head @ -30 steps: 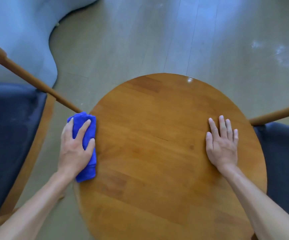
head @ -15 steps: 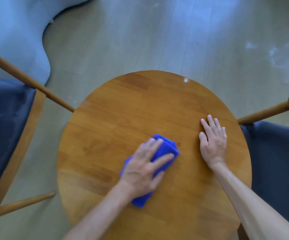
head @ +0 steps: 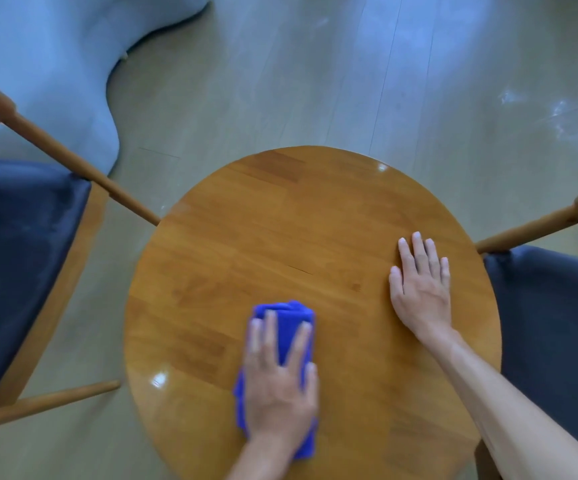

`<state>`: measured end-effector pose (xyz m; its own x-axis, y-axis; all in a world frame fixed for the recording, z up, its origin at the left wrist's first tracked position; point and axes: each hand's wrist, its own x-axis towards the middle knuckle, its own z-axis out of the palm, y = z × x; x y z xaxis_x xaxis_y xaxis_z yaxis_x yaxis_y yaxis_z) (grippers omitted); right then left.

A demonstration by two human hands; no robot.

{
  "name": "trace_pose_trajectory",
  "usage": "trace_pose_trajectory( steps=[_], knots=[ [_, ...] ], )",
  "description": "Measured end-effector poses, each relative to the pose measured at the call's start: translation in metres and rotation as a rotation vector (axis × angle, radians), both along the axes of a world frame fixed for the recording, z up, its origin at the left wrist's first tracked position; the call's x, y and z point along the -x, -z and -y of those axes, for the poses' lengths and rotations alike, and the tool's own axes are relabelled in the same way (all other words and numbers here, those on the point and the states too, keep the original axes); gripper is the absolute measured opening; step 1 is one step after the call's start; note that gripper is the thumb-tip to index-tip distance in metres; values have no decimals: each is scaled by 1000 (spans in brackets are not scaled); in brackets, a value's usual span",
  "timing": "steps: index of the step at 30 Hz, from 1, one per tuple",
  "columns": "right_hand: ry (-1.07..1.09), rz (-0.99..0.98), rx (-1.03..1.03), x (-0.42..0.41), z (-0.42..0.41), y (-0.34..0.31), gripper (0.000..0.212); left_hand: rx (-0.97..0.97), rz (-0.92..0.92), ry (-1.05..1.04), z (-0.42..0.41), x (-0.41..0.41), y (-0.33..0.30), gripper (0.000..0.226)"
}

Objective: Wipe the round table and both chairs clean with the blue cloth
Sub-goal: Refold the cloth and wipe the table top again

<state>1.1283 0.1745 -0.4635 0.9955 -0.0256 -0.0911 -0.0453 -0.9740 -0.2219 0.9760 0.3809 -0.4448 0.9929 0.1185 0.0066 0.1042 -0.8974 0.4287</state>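
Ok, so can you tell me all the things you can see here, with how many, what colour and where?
round table: one, glossy brown wood, centre.
blue cloth: one, bright blue, folded, on the table's near middle.
chairs: two, wooden frames with dark blue seats, one at the left, one at the right.
floor: pale wood planks, all around.
light blue shape: one, top left, cannot tell what.
left hand: presses flat on the cloth.
right hand: flat on the table's right side.

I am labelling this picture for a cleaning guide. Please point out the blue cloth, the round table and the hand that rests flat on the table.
blue cloth (head: pixel 289 327): head view, on its far folded end.
round table (head: pixel 246 237): head view, on bare wood.
right hand (head: pixel 421 292): head view, on its back.
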Motion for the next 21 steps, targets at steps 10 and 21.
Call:
trace_pose_trajectory(
  steps=[10,21],
  knots=[
    [-15,-147,114,72,29,-5,71,-67,76,297,-61,-38,12,54],
    [14,-107,135,73,21,5,70,-14,32,-238,-57,5,1,56]
  ],
)
